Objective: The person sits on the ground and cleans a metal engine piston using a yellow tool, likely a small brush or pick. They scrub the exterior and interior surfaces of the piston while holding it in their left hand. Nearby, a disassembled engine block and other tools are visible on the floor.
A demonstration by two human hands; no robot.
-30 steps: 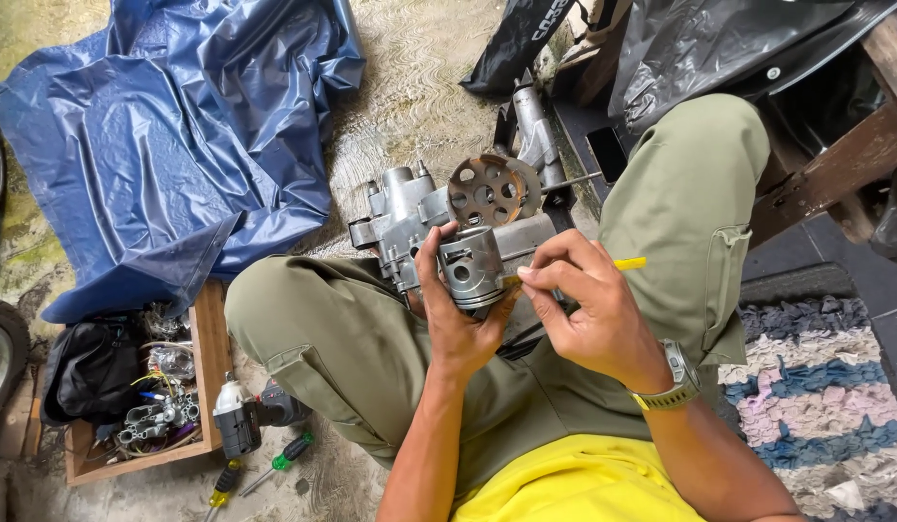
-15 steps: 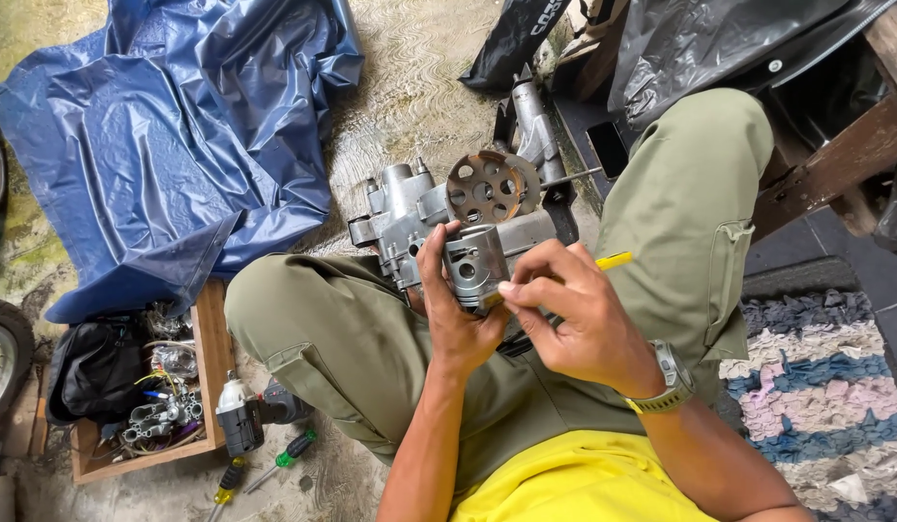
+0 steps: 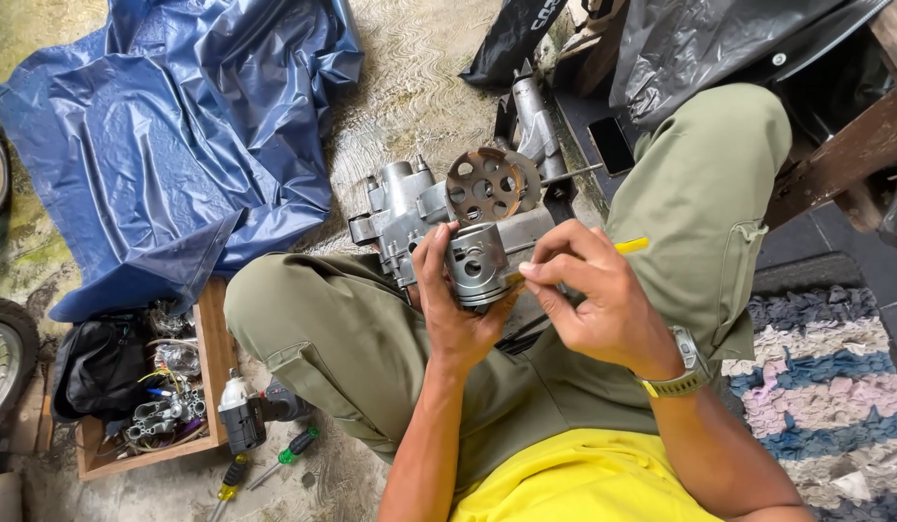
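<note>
Gripping a short grey metal piston [image 3: 477,263] from below, the left hand [image 3: 455,311] has its fingers and thumb wrapped around the cylinder's sides, holding it up over the lap. Just to the right, the right hand [image 3: 603,300] pinches a thin yellow-handled tool [image 3: 630,246], fingers pressed together on its shaft, with the tip meeting the piston's side. Directly beyond both hands sits a grey cast-metal engine casing [image 3: 410,208] carrying a rusty round perforated disc [image 3: 489,184]. Far left of the left hand lies a crumpled blue plastic tarp [image 3: 168,145], with a wooden tray of small parts [image 3: 214,353] nearer the knee.
</note>
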